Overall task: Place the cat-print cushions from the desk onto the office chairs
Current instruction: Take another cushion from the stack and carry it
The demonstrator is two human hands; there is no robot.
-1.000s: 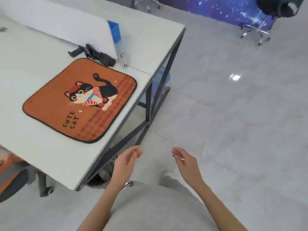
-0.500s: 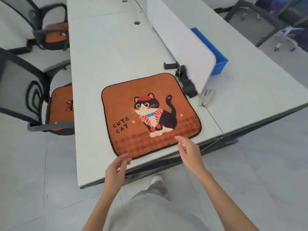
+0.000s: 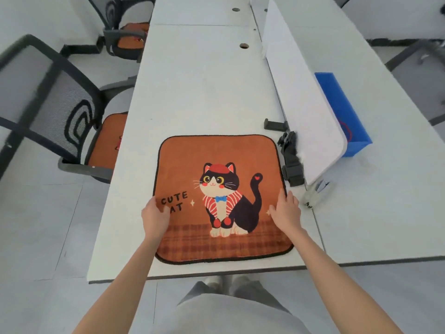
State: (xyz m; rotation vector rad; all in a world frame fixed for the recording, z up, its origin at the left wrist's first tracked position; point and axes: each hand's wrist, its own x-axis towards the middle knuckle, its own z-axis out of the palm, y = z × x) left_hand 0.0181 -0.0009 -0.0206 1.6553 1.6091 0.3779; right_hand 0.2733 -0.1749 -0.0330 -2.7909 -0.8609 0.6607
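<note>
An orange cat-print cushion (image 3: 216,153) with "CUTE CAT" lettering lies flat on the white desk (image 3: 197,80), close to the near edge. My left hand (image 3: 155,216) holds its left edge, thumb on top over the lettering. My right hand (image 3: 286,212) holds its right edge. To the left, a black mesh office chair (image 3: 48,97) carries another orange cushion (image 3: 109,138) on its seat. A second chair (image 3: 120,37) farther back also has an orange cushion (image 3: 131,34).
A white divider panel (image 3: 296,88) stands along the desk right of the cushion, fixed by black clamps (image 3: 290,160) that almost touch the cushion's right edge. A blue box (image 3: 342,109) sits behind the panel. Another chair (image 3: 414,59) stands at the far right.
I have turned and stepped up to the desk end. Both hands have moved from in front of my body onto the cushion's left and right edges.
</note>
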